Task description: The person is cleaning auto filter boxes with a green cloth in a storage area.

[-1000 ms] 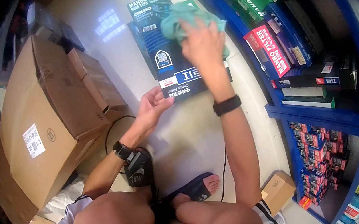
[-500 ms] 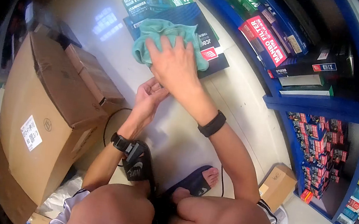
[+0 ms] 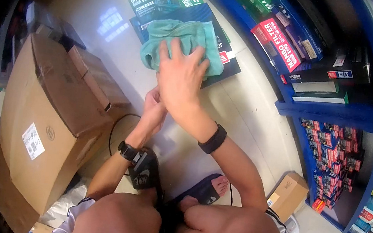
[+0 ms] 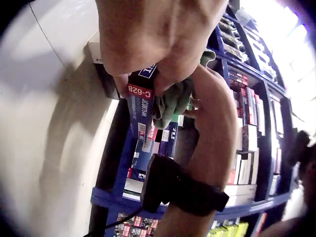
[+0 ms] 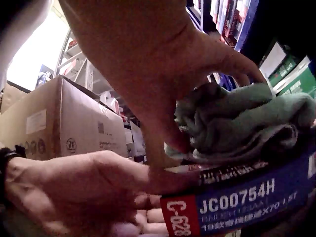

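My left hand grips the near left corner of a flat dark-blue filter box, thumb and fingers on either side of its edge. The printed side of the box faces the right wrist view, with JC00754H and a red C-628 patch. A teal cloth lies bunched over the box's upper face. My right hand holds the cloth against the box, fingers spread over it and bent, thumb against a fold. In the head view its wrist overlaps my left fingers.
A MANBO FILTER box and a green box lie on the floor beyond. Large cardboard cartons stand at left. A blue shelf full of filter boxes runs along the right. A small carton sits near my right knee.
My right hand has brought the cloth from the box's far end toward me and left. The box has turned, so its coded side shows instead of the Cabin Filter lettering. My left hand keeps its hold.
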The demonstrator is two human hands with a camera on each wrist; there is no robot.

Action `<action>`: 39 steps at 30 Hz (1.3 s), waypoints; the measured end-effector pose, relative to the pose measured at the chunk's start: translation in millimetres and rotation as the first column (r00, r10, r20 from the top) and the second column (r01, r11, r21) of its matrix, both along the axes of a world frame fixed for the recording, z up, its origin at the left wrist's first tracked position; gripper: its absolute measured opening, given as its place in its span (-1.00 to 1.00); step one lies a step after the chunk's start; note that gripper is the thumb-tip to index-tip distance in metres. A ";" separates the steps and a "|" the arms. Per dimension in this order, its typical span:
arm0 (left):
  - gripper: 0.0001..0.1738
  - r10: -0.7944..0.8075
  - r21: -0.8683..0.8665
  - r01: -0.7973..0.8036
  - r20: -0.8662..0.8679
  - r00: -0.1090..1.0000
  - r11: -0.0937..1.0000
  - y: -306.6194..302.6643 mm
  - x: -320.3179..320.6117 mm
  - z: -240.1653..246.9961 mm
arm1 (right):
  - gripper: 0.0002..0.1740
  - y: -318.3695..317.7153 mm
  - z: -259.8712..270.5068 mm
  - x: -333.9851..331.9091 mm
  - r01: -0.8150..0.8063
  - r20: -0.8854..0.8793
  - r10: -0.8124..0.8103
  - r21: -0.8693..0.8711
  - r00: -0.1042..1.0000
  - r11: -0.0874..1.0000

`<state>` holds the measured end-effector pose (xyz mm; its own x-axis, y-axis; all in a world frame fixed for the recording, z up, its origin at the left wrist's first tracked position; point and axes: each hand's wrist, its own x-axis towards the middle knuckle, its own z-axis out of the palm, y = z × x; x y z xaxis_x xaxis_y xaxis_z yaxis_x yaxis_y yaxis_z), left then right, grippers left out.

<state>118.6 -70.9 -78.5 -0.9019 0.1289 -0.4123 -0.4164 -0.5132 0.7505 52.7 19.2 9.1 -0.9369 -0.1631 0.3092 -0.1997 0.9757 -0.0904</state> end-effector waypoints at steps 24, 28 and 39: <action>-0.41 -0.045 -0.004 0.045 -0.167 0.985 0.999 -5.6 -4.6 -7.7 | -0.32 19.1 1.2 -35.6 -0.320 0.030 0.323 -0.073 0.946 0.945; -0.39 -0.032 -0.043 0.025 -0.148 0.988 0.999 0.6 -2.7 -7.5 | -0.35 25.3 -2.9 -53.7 -0.278 0.017 0.287 -0.193 0.958 0.941; -0.33 -0.038 -0.033 0.034 -0.130 0.991 0.999 -0.8 -5.3 1.4 | -0.36 53.5 -10.9 -137.1 0.009 -0.120 -0.035 -0.210 0.992 0.978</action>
<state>113.4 -71.7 -77.1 -0.9433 0.1516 -0.2953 -0.3315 -0.4751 0.8151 -84.4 72.7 -1.8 -0.8926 -0.0625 0.4465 -0.2002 0.9423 -0.2683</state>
